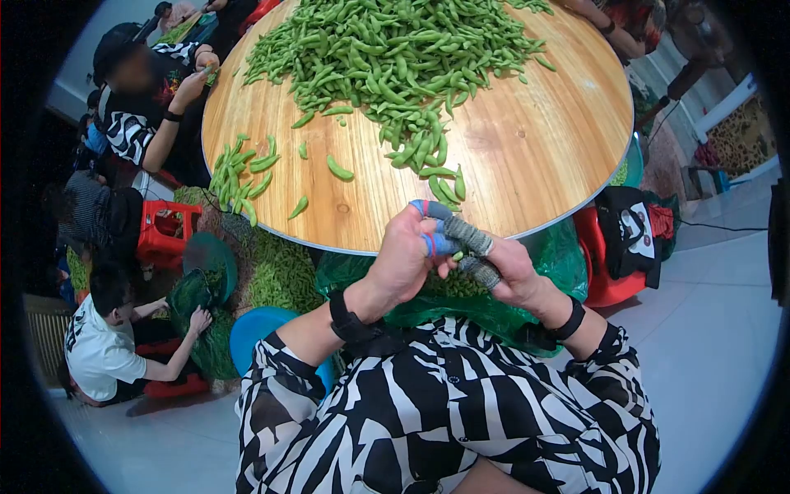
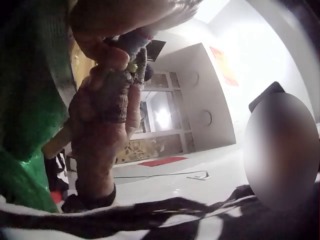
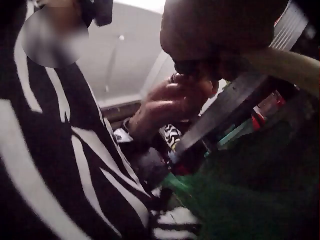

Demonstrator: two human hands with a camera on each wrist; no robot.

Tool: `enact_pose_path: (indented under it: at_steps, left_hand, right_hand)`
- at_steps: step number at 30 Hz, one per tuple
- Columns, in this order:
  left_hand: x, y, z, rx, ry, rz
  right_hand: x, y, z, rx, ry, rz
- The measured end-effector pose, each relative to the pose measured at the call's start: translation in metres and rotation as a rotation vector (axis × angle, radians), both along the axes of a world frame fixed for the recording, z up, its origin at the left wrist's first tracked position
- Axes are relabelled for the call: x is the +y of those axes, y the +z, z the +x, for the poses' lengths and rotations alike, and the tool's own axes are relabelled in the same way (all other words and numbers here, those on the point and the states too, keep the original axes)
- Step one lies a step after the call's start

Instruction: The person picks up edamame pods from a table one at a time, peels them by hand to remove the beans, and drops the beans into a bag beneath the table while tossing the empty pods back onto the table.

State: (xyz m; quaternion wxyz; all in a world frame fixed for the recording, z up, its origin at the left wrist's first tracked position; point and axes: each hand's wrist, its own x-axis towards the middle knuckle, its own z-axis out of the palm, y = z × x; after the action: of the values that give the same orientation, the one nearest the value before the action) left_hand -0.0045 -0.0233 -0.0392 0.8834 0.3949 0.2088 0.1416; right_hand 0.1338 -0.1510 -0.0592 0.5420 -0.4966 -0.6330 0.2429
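Pinching one pod (image 2: 132, 66), left hand (image 1: 405, 257) and right hand (image 1: 504, 267) meet above the pod-filled green bag (image 1: 568, 255).

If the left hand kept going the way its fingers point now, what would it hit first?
The left hand points right, into the right hand; their wrapped fingertips already meet at the table edge. So the right hand's fingers come first, with what looks like a pod between them, though that is unclear.
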Motion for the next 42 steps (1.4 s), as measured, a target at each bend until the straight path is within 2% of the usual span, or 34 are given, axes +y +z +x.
enact_pose_path:
  at_steps: [1,4,7,10,14,15,19,22,24,32,36,39,42]
  left_hand:
    - [-0.004,0.0,0.003,0.011,0.029,0.072]
    - [-0.007,0.007,0.007,0.065,0.027,0.326]
    - [-0.013,0.017,-0.001,0.115,0.117,0.934]
    - [0.019,0.019,-0.021,0.045,0.246,1.709]
    - [0.055,0.034,-0.039,0.701,0.091,2.163]
    - [0.06,0.033,-0.036,0.621,0.126,2.197]
    - [0.06,0.019,0.003,0.161,-0.009,1.933]
    - [0.044,0.013,0.02,0.11,-0.102,1.858]
    - [0.041,0.004,0.026,0.106,-0.048,1.878]
    - [0.06,0.023,0.023,0.167,-0.203,1.897]
    - [0.06,0.015,0.035,0.127,-0.119,1.891]
    - [0.06,0.012,0.041,0.133,-0.135,1.962]
    - [0.064,0.01,0.043,0.043,-0.024,1.985]
  right_hand:
    - [-0.003,0.002,0.0,0.063,0.017,-0.079]
    - [-0.01,0.012,-0.005,0.038,-0.132,-0.188]
    - [-0.005,-0.001,-0.011,0.05,-0.247,-0.023]
    - [-0.018,-0.001,0.003,-0.149,-0.2,-0.115]
    - [-0.031,0.003,0.01,-0.125,-0.137,-0.185]
    - [-0.029,0.005,0.008,-0.124,-0.135,-0.167]
    - [-0.02,0.007,0.003,-0.122,-0.102,-0.125]
    - [-0.023,0.007,0.005,-0.063,-0.161,-0.215]
    - [-0.027,0.008,0.003,0.0,-0.195,-0.274]
    - [-0.03,0.013,0.009,0.081,-0.199,-0.281]
    - [-0.027,0.013,0.008,0.063,-0.164,-0.254]
    - [-0.027,0.01,0.008,0.066,-0.172,-0.269]
    - [-0.027,0.014,0.006,0.35,-0.177,-0.36]
